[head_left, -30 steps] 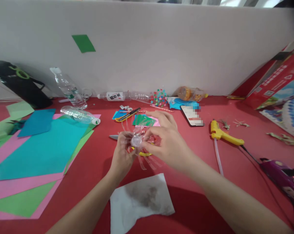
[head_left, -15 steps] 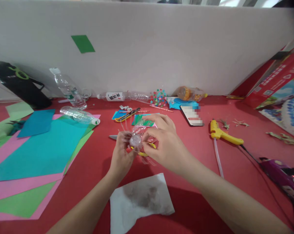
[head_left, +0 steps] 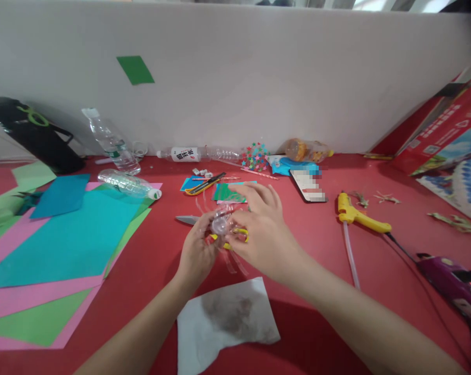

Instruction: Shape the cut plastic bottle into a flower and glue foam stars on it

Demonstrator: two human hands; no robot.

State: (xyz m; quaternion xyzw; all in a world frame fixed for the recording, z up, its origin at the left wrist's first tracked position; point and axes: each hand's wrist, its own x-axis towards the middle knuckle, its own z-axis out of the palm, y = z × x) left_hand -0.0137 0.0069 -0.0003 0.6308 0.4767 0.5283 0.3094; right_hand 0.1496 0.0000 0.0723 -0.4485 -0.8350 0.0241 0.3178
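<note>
Between my hands is a clear plastic bottle piece (head_left: 219, 225), cut into thin strips that fan outward, its round end facing me. My left hand (head_left: 199, 245) grips it from the left, fingers curled around its side. Thumb and forefinger of my right hand (head_left: 261, 224) pinch at its right side, while the other fingers are raised behind. Scissors (head_left: 187, 220) lie on the table beneath, the blade pointing left and the yellow handles partly hidden. A stained white sheet (head_left: 227, 317) rests closer to me. Past my hands are a yellow utility knife (head_left: 204, 184) and small green paper pieces (head_left: 229, 192).
Coloured paper sheets (head_left: 79, 234) and a lying bottle (head_left: 128, 185) cover the left side. A yellow glue gun (head_left: 360, 215), its cord and a purple power strip (head_left: 452, 284) lie right. Star confetti (head_left: 255, 156) and a phone (head_left: 307, 185) are behind, before a white partition (head_left: 235, 78).
The bottle piece has turned slightly in my hands and shifted a little right; its strips hang differently. Both hands stay on it, and the camera view has shifted slightly.
</note>
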